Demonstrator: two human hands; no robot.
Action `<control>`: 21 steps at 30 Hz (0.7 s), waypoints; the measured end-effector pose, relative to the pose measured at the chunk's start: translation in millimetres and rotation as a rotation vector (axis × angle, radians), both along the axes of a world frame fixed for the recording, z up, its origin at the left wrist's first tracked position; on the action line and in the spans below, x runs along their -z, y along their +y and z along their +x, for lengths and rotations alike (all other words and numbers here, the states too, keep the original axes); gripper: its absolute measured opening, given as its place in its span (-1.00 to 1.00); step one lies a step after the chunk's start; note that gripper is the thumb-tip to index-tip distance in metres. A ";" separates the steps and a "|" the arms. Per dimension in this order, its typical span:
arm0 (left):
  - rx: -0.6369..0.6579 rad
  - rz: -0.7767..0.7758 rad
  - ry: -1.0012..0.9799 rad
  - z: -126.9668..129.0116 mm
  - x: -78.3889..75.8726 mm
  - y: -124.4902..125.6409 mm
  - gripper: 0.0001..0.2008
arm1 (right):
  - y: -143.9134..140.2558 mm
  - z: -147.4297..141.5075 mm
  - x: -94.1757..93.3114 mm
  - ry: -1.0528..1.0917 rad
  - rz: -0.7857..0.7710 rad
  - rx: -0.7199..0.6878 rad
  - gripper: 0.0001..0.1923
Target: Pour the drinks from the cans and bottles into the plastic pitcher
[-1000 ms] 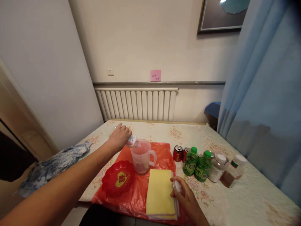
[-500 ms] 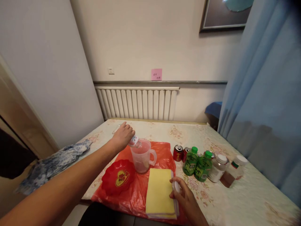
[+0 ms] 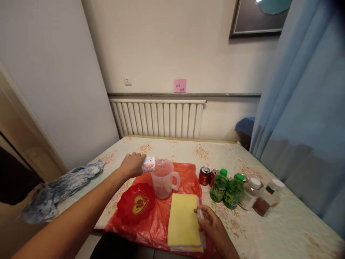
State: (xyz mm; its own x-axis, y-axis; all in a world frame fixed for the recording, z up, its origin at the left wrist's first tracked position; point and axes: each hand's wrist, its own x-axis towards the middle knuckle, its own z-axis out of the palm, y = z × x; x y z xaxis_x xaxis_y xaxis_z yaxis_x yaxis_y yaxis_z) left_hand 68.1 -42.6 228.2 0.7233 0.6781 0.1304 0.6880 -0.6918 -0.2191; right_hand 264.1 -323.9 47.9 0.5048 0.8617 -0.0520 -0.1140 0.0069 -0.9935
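Note:
My left hand grips a small clear plastic bottle lying almost level, its mouth over the rim of a clear measuring jug that holds some liquid. The jug stands on a red plastic bag. In front of it sits a red heart-shaped dish. My right hand rests at the right edge of a yellow cloth stack and pinches a small white bottle cap.
To the right stand two red cans, two green-capped bottles, and two white-lidded jars. A blue patterned cloth lies at the table's left edge. A radiator lines the far wall; a blue curtain hangs on the right.
My left hand has pulled back to the left and lowered the bottle's rear end, so the bottle now lies flatter at the jug's rim. My right hand stays by the cloth.

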 end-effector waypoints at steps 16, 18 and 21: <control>0.035 -0.918 -0.531 -27.7 99.2 -104.6 -0.49 | 35.9 3.4 -76.2 -0.328 0.080 -0.161 -0.53; 0.032 -0.972 -0.549 -23.4 112.0 -114.8 -0.47 | 39.1 2.6 -84.9 -0.419 0.080 -0.195 -0.53; 0.061 -1.078 -0.598 -19.5 119.2 -125.8 -0.45 | 40.1 0.0 -92.5 -0.535 0.069 -0.275 -0.50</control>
State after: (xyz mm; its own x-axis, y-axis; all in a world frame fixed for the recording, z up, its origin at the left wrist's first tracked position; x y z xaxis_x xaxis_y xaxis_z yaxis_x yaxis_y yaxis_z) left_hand 48.6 -168.5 109.0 0.7763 0.6114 -0.1535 0.4443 -0.3580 0.8212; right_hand 264.1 -283.8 140.4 0.2034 0.9567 0.2082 0.3941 0.1146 -0.9119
